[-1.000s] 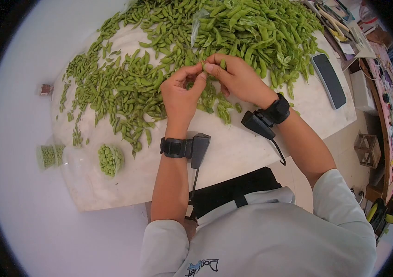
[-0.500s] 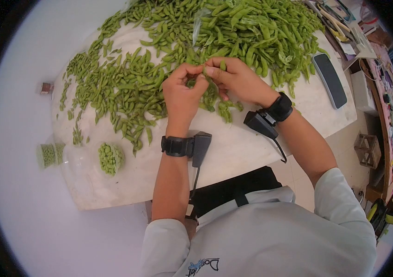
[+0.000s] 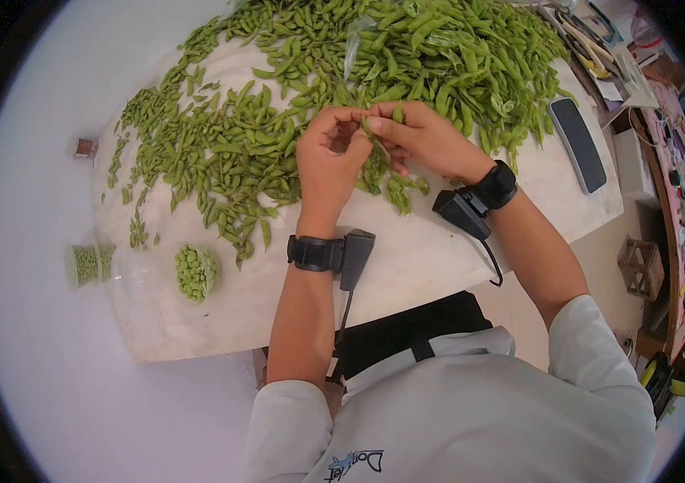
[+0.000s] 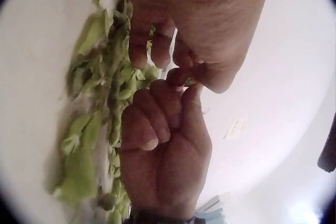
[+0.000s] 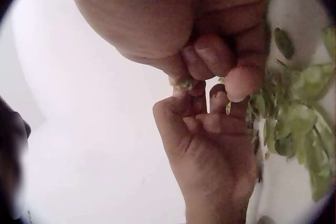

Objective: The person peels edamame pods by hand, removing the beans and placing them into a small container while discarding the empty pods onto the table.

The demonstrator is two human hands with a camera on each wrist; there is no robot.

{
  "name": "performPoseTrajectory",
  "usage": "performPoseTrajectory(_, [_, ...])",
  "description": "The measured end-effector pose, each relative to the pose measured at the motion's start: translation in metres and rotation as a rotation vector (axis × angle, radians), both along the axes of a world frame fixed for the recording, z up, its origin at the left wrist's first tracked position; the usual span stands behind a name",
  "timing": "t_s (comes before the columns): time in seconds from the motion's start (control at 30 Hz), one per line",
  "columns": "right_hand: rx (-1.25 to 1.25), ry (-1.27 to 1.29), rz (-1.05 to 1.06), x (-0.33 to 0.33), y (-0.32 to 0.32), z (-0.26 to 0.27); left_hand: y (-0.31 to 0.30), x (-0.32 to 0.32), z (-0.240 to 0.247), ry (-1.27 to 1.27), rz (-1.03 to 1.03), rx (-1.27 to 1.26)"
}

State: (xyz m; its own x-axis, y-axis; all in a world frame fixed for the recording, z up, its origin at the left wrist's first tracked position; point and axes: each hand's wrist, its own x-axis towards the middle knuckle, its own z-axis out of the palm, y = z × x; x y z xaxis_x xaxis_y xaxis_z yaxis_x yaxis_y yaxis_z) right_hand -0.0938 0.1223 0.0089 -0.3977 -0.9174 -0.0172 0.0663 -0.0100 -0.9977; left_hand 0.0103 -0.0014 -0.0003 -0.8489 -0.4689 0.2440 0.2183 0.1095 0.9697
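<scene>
In the head view my left hand [image 3: 328, 165] and right hand [image 3: 435, 145] meet fingertip to fingertip over the table. Between them they pinch a small green soybean pod [image 3: 365, 126], mostly covered by fingers and thumbs. Both wrist views show a sliver of the pod [image 4: 190, 81] where the thumbs and index fingers come together. A second green pod [image 3: 398, 113] pokes up beside the right index finger. Below the hands lie flattened, opened pods [image 3: 400, 193]. A cup of shelled green beans [image 3: 196, 274] stands left of my left forearm.
A wide spread of pods [image 3: 221, 153] covers the table's left and middle. Behind the right hand rises a big heap of pods [image 3: 471, 60] with a plastic bag [image 3: 354, 48]. A phone [image 3: 577, 145] lies at the right. Another clear tub of beans [image 3: 84, 266] shows far left.
Both hands have drifted slightly to the right, still joined at the fingertips around the pod. The head view has shifted a little too.
</scene>
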Motion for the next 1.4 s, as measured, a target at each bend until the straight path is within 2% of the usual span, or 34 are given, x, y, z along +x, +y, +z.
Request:
performPoseTrajectory(0.1, [0.038, 0.126, -0.027, 0.004, 0.002, 0.011, 0.001, 0.001, 0.001, 0.015, 0.017, 0.063])
performPoseTrajectory(0.17, [0.047, 0.191, -0.048, 0.005, 0.002, 0.013, -0.001, 0.001, 0.001, -0.008, 0.024, 0.003])
performPoseTrajectory(0.3, [0.073, 0.242, -0.091, 0.006, 0.002, 0.011, -0.002, 0.001, -0.001, -0.017, 0.019, -0.011])
performPoseTrajectory(0.4, [0.045, 0.226, -0.181, 0.004, 0.001, 0.008, 0.002, -0.002, 0.001, 0.008, 0.053, 0.086])
performPoseTrajectory(0.5, [0.007, 0.184, -0.223, 0.001, 0.0, 0.004, 0.002, -0.004, 0.002, 0.122, 0.13, -0.009])
performPoseTrajectory(0.6, [0.001, 0.15, -0.228, 0.001, -0.001, 0.003, -0.001, 0.001, 0.009, 0.049, 0.185, -0.344])
performPoseTrajectory(0.7, [0.026, 0.211, -0.269, 0.003, -0.002, 0.003, 0.0, -0.001, 0.011, 0.063, 0.169, -0.426])
performPoseTrajectory(0.9, [0.098, 0.4, -0.334, 0.003, 0.001, 0.009, 0.002, -0.005, -0.001, 0.039, 0.043, 0.032])
performPoseTrajectory(1.03, [0.064, 0.479, -0.376, 0.005, 0.0, 0.011, 0.005, -0.003, 0.003, 0.001, 0.061, 0.01])
performPoseTrajectory(1.1, [0.101, 0.467, -0.363, 0.004, 0.001, 0.012, 0.004, -0.003, 0.001, 0.025, 0.069, -0.02])
performPoseTrajectory(1.23, [0.16, 0.449, -0.296, -0.001, 0.002, 0.01, 0.001, 0.0, 0.005, -0.026, 0.092, -0.284])
performPoseTrajectory(1.4, [0.176, 0.14, -0.239, -0.002, 0.003, 0.007, 0.0, 0.0, 0.002, 0.011, 0.085, -0.326])
